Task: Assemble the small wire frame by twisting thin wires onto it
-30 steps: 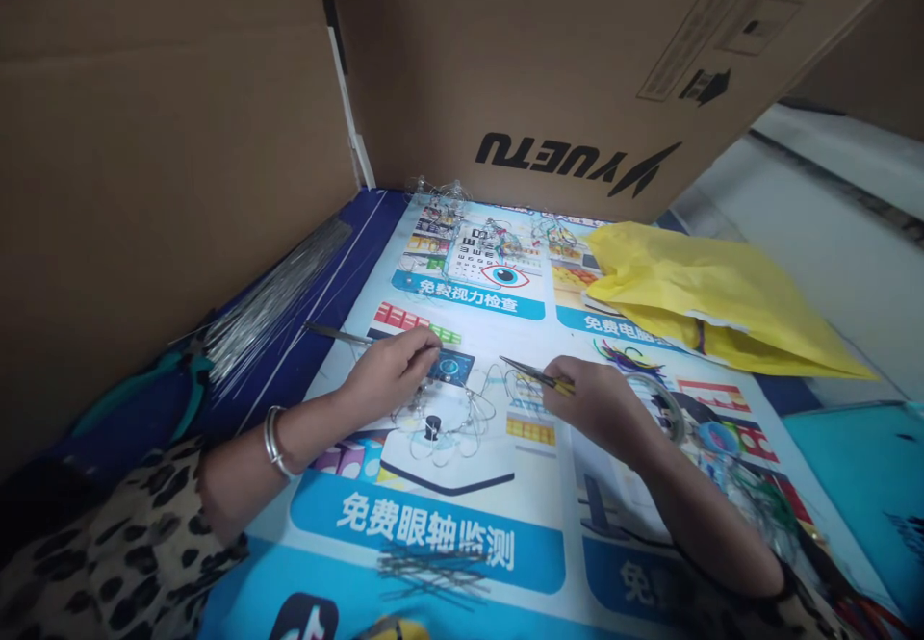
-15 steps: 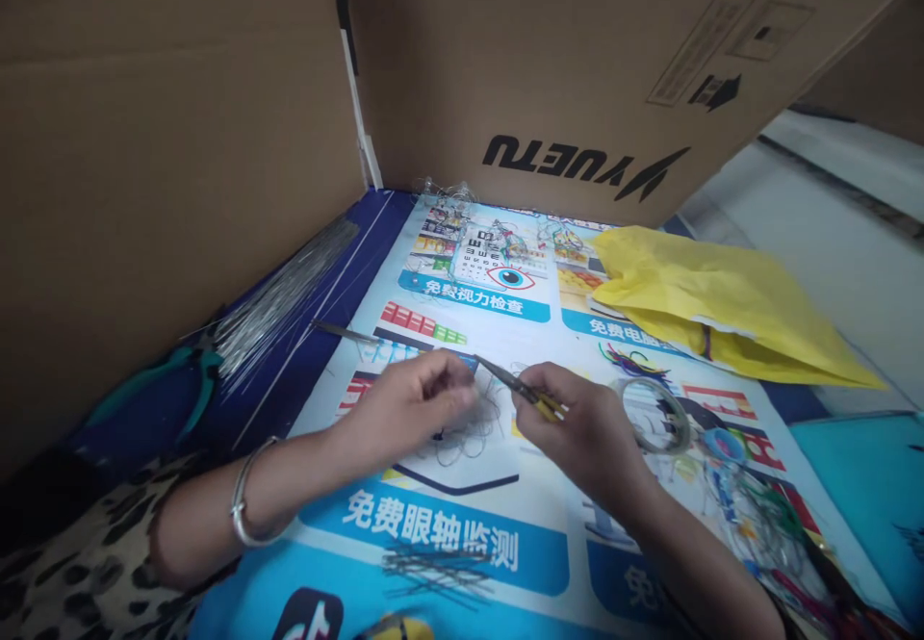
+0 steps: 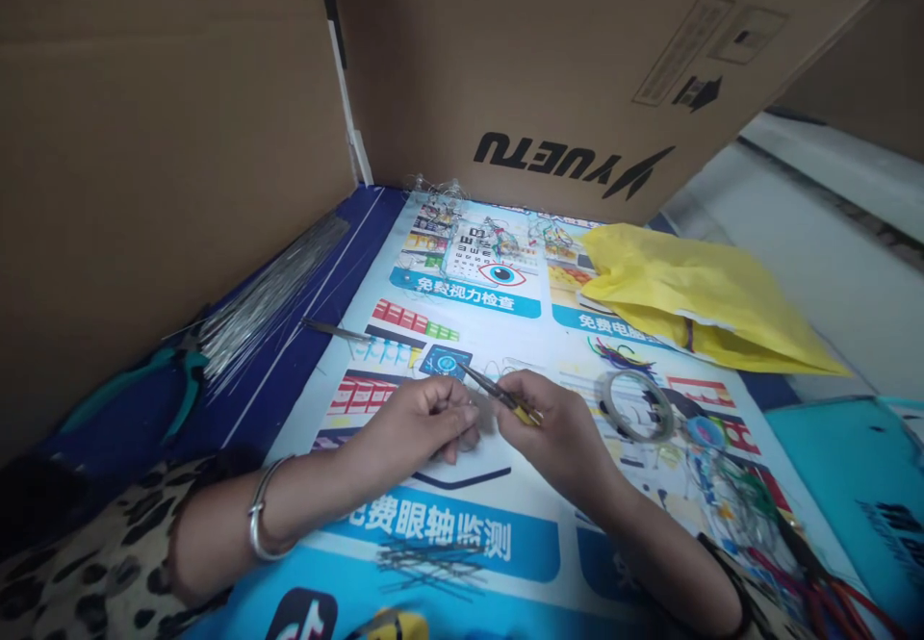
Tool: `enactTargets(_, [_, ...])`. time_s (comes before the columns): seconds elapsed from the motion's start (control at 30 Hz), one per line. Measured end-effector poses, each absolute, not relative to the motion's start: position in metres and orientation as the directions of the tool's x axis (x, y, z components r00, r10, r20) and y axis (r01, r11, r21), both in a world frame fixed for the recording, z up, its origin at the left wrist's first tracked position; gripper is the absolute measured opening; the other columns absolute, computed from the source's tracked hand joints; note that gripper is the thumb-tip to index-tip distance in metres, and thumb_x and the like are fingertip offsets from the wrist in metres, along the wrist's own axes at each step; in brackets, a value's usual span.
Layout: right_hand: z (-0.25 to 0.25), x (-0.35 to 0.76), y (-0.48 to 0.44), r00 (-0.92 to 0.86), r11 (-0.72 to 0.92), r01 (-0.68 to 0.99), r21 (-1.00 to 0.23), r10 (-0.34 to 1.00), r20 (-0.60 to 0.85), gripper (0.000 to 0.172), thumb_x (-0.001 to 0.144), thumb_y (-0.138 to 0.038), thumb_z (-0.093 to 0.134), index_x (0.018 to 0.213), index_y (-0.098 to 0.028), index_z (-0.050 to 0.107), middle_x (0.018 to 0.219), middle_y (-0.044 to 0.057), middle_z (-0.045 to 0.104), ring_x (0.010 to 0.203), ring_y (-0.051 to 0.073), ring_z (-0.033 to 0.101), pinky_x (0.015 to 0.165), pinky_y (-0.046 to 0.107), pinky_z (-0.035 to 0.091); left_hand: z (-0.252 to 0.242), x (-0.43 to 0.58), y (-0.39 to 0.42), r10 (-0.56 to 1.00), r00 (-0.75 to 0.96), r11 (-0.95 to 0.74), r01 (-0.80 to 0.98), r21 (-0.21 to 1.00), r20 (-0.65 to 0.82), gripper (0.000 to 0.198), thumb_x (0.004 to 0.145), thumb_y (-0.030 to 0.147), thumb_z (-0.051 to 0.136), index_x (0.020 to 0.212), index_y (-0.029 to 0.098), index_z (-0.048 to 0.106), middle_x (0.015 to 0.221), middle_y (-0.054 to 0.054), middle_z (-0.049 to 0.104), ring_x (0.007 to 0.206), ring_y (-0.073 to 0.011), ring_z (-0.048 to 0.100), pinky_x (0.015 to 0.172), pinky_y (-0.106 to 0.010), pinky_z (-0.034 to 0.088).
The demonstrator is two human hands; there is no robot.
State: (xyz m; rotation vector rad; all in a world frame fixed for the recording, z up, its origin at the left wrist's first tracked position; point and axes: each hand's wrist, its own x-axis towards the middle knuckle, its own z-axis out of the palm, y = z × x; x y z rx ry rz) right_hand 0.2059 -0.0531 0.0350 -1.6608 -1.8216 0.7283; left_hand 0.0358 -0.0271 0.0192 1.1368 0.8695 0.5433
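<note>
My left hand [image 3: 437, 419] is closed in a pinch over the printed sheet [image 3: 469, 474], and faint loops of thin wire [image 3: 471, 436] show at its fingertips. Most of what those fingers hold is hidden. Just to the right, my right hand [image 3: 552, 423] grips a pair of long-nose pliers [image 3: 491, 388] with yellow handles. The pliers' dark tip points up and left, above and apart from the left fingers. Several short dark wire pieces [image 3: 433, 563] lie on the sheet nearer to me. A slim metal tool [image 3: 336, 331] rests beyond my left hand.
Cardboard walls [image 3: 577, 63] stand behind and at left. A bundle of straight wires [image 3: 270, 298] and teal-handled pliers [image 3: 189, 395] lie left. At right are a yellow bag [image 3: 707, 284], a tape roll [image 3: 608, 407], tangled wires [image 3: 729, 496], red-handled scissors [image 3: 815, 592] and a teal pouch [image 3: 844, 486].
My left fingers have closed together, and the wire loops that lay around them no longer spread on the sheet. My right hand with the pliers has shifted slightly left; the view has turned a little.
</note>
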Motion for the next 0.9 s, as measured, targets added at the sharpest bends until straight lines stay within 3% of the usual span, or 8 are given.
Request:
enactTargets(0.27, [0.041,0.196,-0.055,-0.065,0.044,0.521,-0.852,0.998,0.012,0.005,0.072,-0.023,0.056,0.071,-0.019,0.054,0.061,-0.004,0.055,0.057,0.010,0.050,0.052,0.019,0.039,0.020,0.032,-0.027,0.796,0.551,0.342,-0.063,0.938,-0.253,0.027,0.082,0.039,0.056,0.071,0.016,0.050,0.057,0.003,0.053,0.049,-0.0063,0.044,0.047,-0.018,0.034])
enactTargets(0.37, [0.038,0.198,-0.054,-0.055,0.133,0.559,-0.818,0.991,0.123,0.004,0.075,-0.023,0.056,0.074,-0.019,0.054,0.063,-0.004,0.056,0.058,0.010,0.051,0.054,0.020,0.041,0.023,0.029,-0.022,0.870,0.460,0.273,-0.147,0.951,-0.179,0.023,0.083,0.036,0.057,0.071,0.016,0.052,0.068,0.002,0.058,0.062,-0.0081,0.051,0.059,-0.020,0.040])
enactTargets(0.43, [0.033,0.204,-0.052,-0.051,0.275,0.656,-0.703,0.945,0.322,0.002,0.076,-0.019,0.055,0.078,-0.020,0.054,0.069,-0.001,0.059,0.063,0.011,0.054,0.059,0.023,0.043,0.028,0.026,-0.018,0.908,0.399,0.229,-0.210,0.951,-0.131,0.022,0.083,0.034,0.057,0.070,0.017,0.053,0.077,0.000,0.062,0.074,-0.0098,0.055,0.068,-0.021,0.042])
enactTargets(0.53, [0.022,0.217,-0.047,-0.210,0.487,0.803,-0.343,0.770,0.602,0.010,0.077,-0.012,0.053,0.084,-0.019,0.055,0.079,0.004,0.062,0.076,0.017,0.054,0.068,0.030,0.044,0.037,0.024,-0.014,0.914,0.379,0.264,-0.294,0.918,-0.142,0.021,0.081,0.033,0.057,0.068,0.017,0.051,0.078,-0.001,0.065,0.073,-0.0113,0.058,0.071,-0.024,0.044])
enactTargets(0.6, [0.016,0.225,-0.045,-0.344,0.535,0.836,-0.125,0.687,0.640,0.013,0.077,-0.011,0.053,0.087,-0.018,0.057,0.081,0.006,0.062,0.079,0.019,0.054,0.071,0.034,0.042,0.041,0.024,-0.014,0.909,0.374,0.309,-0.314,0.898,-0.182,0.021,0.078,0.034,0.058,0.069,0.018,0.049,0.076,-0.002,0.066,0.068,-0.0120,0.059,0.068,-0.026,0.046])
enactTargets(0.67, [0.014,0.228,-0.044,-0.426,0.548,0.836,0.011,0.636,0.643,0.015,0.077,-0.011,0.053,0.090,-0.018,0.058,0.082,0.006,0.062,0.079,0.020,0.053,0.071,0.035,0.041,0.043,0.025,-0.013,0.906,0.355,0.350,-0.315,0.882,-0.232,0.022,0.076,0.034,0.060,0.069,0.018,0.047,0.074,-0.002,0.066,0.065,-0.0124,0.060,0.066,-0.027,0.048])
enactTargets(0.9, [0.016,0.231,-0.047,-0.536,0.517,0.824,0.231,0.580,0.613,0.018,0.079,-0.013,0.055,0.096,-0.018,0.057,0.082,0.006,0.061,0.081,0.020,0.051,0.070,0.035,0.038,0.035,0.026,-0.011,0.883,0.345,0.429,-0.321,0.844,-0.318,0.026,0.074,0.035,0.063,0.070,0.017,0.045,0.075,-0.003,0.066,0.060,-0.0099,0.060,0.062,-0.025,0.050])
